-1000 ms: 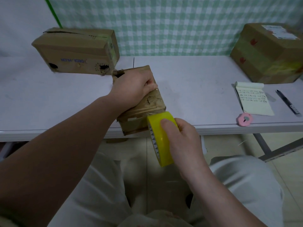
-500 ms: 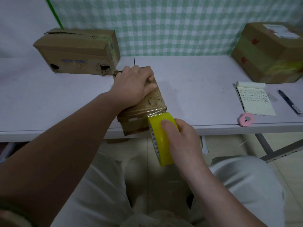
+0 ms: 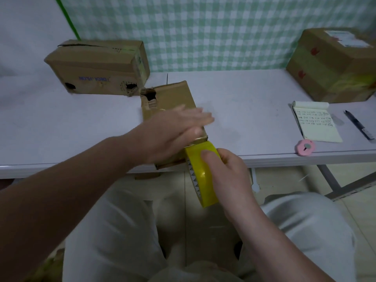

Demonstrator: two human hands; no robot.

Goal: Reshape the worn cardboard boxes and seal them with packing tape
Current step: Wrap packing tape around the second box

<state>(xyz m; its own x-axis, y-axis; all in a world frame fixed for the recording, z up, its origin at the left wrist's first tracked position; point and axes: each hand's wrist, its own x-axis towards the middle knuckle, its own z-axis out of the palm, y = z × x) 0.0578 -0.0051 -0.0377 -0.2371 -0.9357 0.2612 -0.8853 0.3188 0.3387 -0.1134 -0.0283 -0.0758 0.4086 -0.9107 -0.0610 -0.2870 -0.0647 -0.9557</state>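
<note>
The left hand (image 3: 175, 131) rests flat, fingers straight, on the small brown cardboard box (image 3: 173, 96). The right hand (image 3: 227, 174) grips the yellow tape roll (image 3: 200, 180) at its near end.

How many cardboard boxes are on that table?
3. The back-left box, the middle box under the left hand at the near edge, the right box far right; others may be off-frame.
</note>
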